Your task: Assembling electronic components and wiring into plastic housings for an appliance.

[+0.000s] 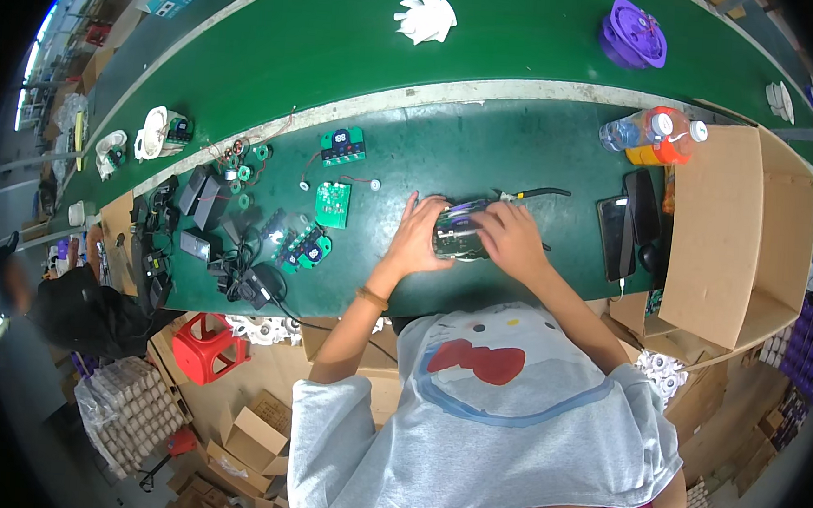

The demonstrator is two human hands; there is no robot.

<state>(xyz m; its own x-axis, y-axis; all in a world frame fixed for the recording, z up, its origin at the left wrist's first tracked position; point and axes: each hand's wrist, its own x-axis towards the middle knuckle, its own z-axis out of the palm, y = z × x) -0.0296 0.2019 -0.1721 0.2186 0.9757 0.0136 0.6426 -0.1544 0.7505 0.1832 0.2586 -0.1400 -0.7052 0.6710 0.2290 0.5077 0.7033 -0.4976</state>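
My left hand (415, 241) is closed around the left side of a dark, shiny, roughly square object (461, 242), thumb along its near edge. It looks like a circuit board or small stack, with pale and purplish strips, but its kind is unclear. On its right side my right hand (512, 240) has bent fingers closed on the upper right edge; what the fingertips pinch is hidden. Just beyond lies a thin black tool or cable (542, 192) with a yellow part. Left of my hands are a green circuit board (332, 205) and a board with a display (343, 145).
Black adapters with cables (258, 284), small coils (239, 171) and more boards (305, 251) crowd the left side. At right are two phones (617, 237), drink bottles (654, 136) and an open cardboard box (713, 231). A green belt with a purple spool (632, 35) runs beyond.
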